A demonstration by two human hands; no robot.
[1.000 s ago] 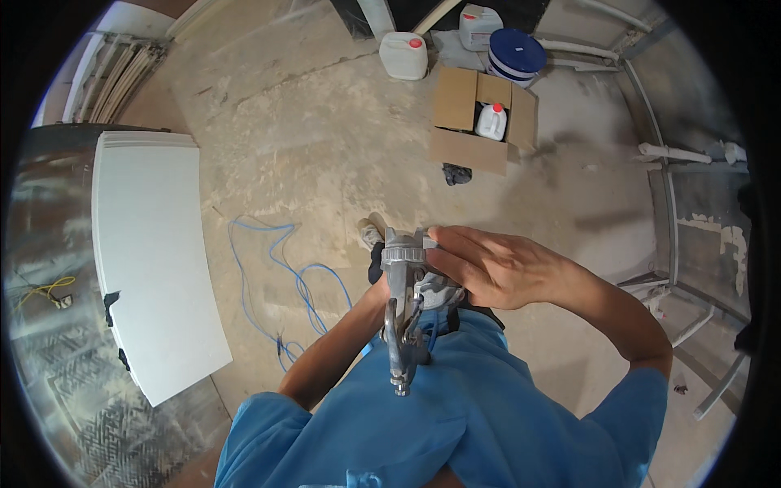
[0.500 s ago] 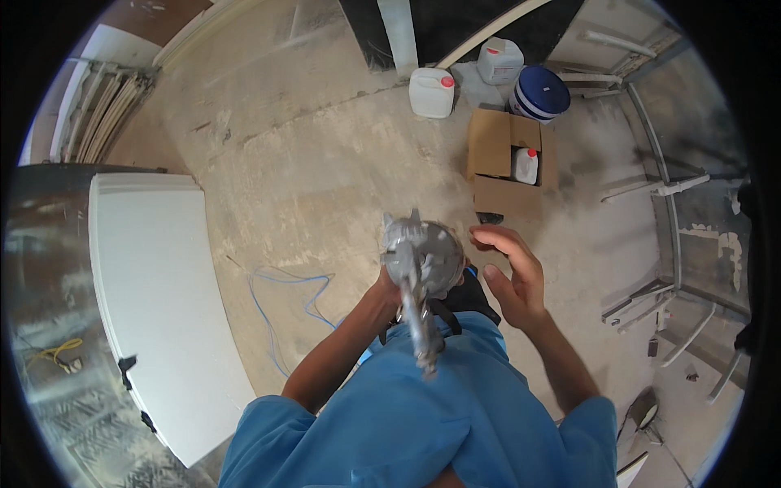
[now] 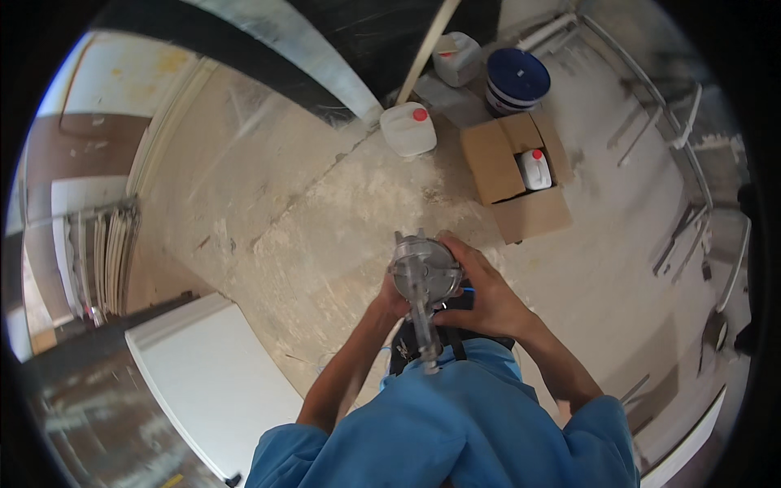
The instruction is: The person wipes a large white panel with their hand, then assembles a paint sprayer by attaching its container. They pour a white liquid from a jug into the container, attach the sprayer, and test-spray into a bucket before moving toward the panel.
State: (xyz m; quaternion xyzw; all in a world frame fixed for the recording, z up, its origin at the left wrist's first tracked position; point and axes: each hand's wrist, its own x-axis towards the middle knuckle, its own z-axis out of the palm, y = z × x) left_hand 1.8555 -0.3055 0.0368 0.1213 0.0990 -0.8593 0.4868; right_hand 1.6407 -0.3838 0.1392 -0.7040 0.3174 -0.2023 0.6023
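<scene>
Held in front of my body is a grey metal spray gun with a round, lidded cup. Its narrow body points back toward my blue shirt. My left hand grips the cup from the left, its fingers partly hidden beneath. On the right side, my right hand curls round the cup, fingertips at the far rim and thumb at the near side. The underside of the cup is hidden.
Ahead stand an open cardboard box with a white jug inside, another white jug, and a blue-lidded bucket. White panels lie at left. Metal framing runs along the right.
My right hand has moved left onto the spray gun, from open and apart beside it. My view has turned, shifting the box and panels in the picture.
</scene>
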